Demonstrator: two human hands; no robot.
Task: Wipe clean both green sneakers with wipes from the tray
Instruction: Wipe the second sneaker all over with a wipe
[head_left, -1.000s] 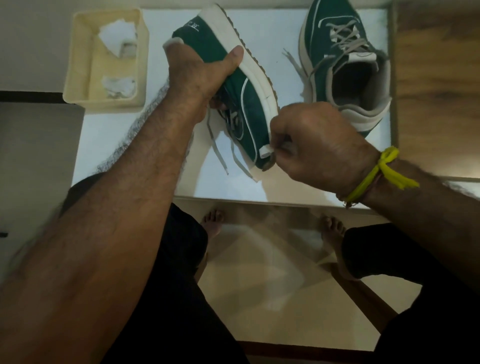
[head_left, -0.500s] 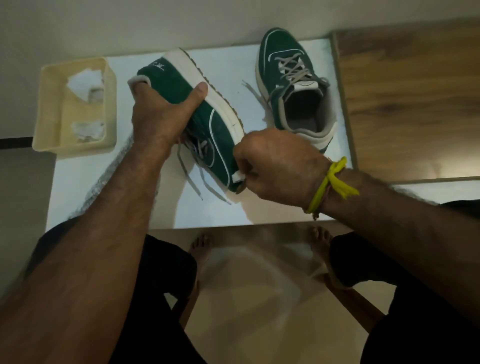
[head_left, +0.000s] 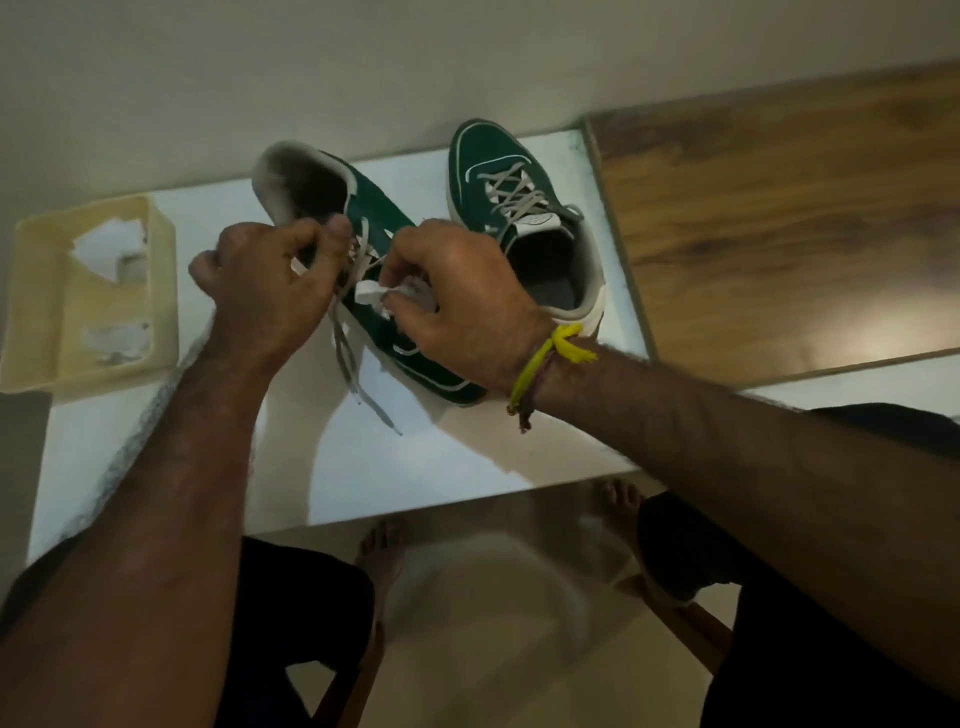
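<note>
- The tray (head_left: 36, 291) at 9 o'clock on the desk (head_left: 415, 467) keeps spare wipes within reach.
- The left hand (head_left: 260, 296), fingers clamped near its collar, steadies the near sneaker (head_left: 384, 218).
- The right hand (head_left: 457, 291) pinches a wipe (head_left: 371, 293) against its side, likely scrubbing.
- The second sneaker (head_left: 519, 208) waits at 1 o'clock.

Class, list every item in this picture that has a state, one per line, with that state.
Left hand: grips the near sneaker
Right hand: pinches a wipe
Near sneaker: held, laces loose
Far sneaker: upright on the white table
Wipe: crumpled
Tray: holds wipes
</note>
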